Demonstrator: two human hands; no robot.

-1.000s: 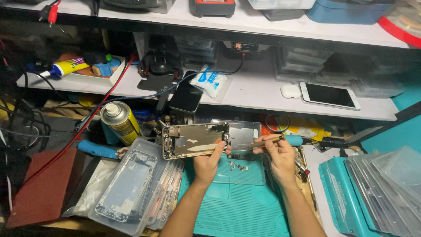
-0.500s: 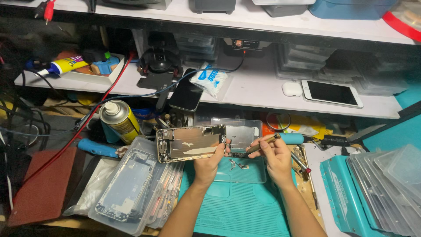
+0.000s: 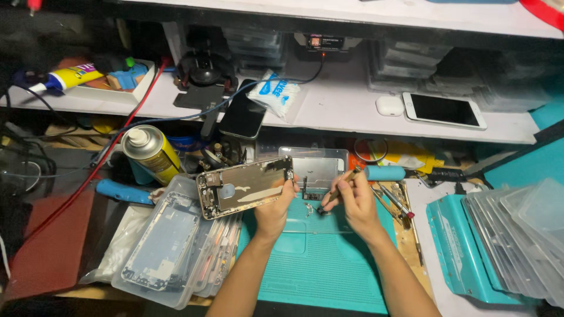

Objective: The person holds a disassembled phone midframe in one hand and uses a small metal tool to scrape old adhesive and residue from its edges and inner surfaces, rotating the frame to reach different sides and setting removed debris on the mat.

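Pinching one short end of a stripped phone housing (image 3: 244, 186), the left hand (image 3: 276, 208) holds it above the teal mat (image 3: 320, 258), its long axis running out leftward over the clear trays (image 3: 161, 252). To the right, the nearer right hand (image 3: 352, 202) has its grip pressed on a thin tool (image 3: 335, 195) tipped toward small parts (image 3: 308, 206) on the mat. A shallow metal tray (image 3: 314, 167) sits behind; its contents are unclear.

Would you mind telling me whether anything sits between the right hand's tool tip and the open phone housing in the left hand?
Nothing visible: the right hand holds its thin tool beside the silver phone housing gripped by the left hand, bare teal mat below.
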